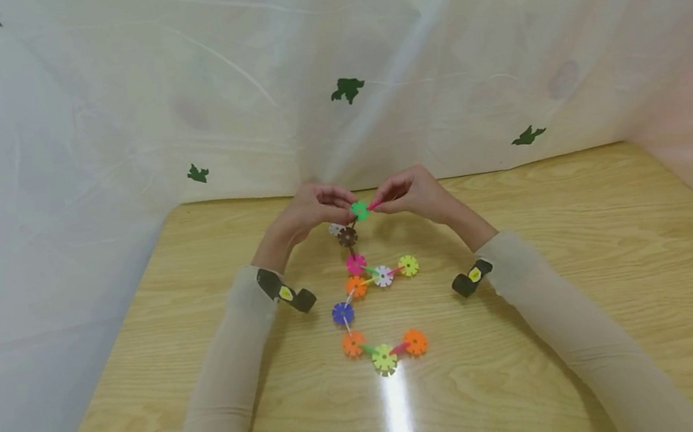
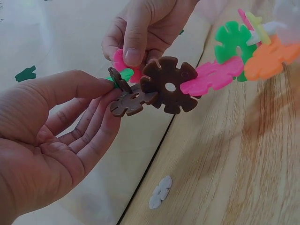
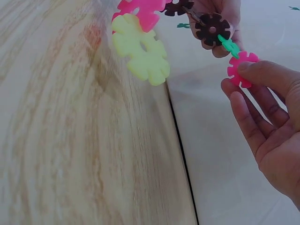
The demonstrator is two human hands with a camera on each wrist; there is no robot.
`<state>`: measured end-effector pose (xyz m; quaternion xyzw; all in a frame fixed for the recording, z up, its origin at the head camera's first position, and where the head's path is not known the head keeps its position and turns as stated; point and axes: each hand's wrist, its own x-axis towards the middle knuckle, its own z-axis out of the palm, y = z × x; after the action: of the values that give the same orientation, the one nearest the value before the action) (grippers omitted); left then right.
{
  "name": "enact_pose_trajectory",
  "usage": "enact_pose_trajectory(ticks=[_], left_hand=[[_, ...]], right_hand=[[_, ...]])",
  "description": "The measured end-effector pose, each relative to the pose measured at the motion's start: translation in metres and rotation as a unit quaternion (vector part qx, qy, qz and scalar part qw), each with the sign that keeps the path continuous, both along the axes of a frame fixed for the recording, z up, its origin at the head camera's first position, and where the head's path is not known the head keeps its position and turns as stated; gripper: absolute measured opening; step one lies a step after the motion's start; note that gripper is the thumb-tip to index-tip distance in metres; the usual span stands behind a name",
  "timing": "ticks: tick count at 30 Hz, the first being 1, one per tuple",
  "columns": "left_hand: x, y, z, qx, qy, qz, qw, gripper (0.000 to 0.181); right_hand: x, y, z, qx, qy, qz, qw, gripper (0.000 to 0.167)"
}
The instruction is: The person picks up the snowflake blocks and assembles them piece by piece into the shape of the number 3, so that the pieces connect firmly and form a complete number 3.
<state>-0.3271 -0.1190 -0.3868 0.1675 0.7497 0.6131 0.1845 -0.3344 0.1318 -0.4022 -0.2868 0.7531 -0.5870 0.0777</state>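
A chain of notched plastic snowflake discs runs from both hands toward the table's front. At its far end, my left hand pinches a brown disc between thumb and fingers. A green disc is joined there, with a pink disc slotted onto it. Thumb and fingers of my right hand pinch that pink disc. Nearer along the chain come a larger-looking brown disc, another pink disc, an orange disc and a blue disc. A side branch ends in a yellow disc.
Beside the chain, a loose white disc lies on the wooden table near its back edge. The chain's near end curves right to an orange disc. Behind the table hangs a pale curtain with green leaf shapes.
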Motion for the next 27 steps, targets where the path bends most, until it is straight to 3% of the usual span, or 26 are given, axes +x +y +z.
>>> enact_pose_trajectory(ticks=[10, 27], left_hand=[[0.0007, 0.0019, -0.0026, 0.014, 0.011, -0.002, 0.9998, 0.025], [0.0051, 0.0010, 0.0038, 0.002, 0.003, -0.004, 1.0000, 0.023]], right_hand=[[0.0001, 0.0026, 0.0005, -0.003, 0.004, 0.010, 0.9999, 0.009], [0.0042, -0.0003, 0.0068, -0.011, 0.026, 0.018, 0.9994, 0.009]])
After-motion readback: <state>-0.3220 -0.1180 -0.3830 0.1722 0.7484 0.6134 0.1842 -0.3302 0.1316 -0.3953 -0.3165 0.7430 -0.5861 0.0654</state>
